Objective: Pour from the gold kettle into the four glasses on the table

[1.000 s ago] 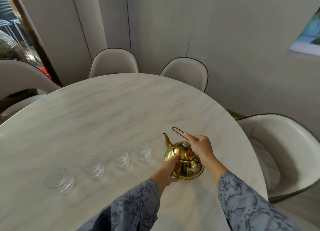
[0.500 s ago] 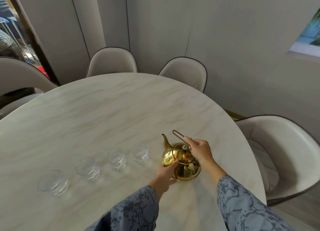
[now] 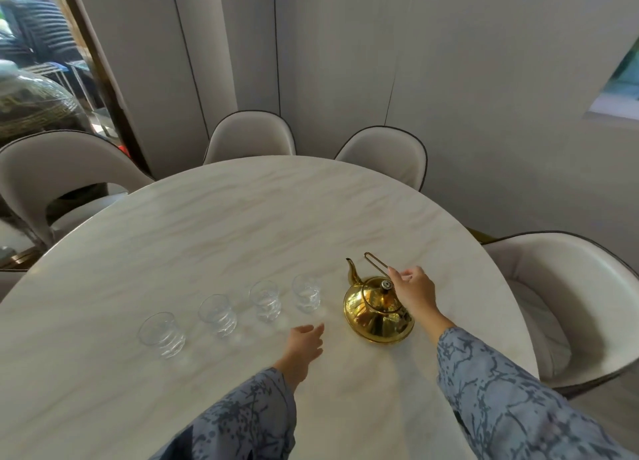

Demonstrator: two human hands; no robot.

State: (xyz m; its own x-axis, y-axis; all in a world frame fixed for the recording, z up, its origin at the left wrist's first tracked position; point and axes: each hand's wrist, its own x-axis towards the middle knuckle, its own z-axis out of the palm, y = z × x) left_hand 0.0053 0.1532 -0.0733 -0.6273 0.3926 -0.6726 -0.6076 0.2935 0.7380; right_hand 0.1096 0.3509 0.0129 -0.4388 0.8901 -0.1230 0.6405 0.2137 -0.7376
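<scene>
Four glasses [image 3: 221, 316] beside gold kettle [image 3: 377, 316]

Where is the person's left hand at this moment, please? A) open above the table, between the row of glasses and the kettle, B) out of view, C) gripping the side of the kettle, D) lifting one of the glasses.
A: the left hand is open over the table, touching neither the kettle nor the nearest glass.

four glasses [image 3: 221, 316], one kettle [image 3: 377, 316], four chairs [image 3: 250, 136].
</scene>
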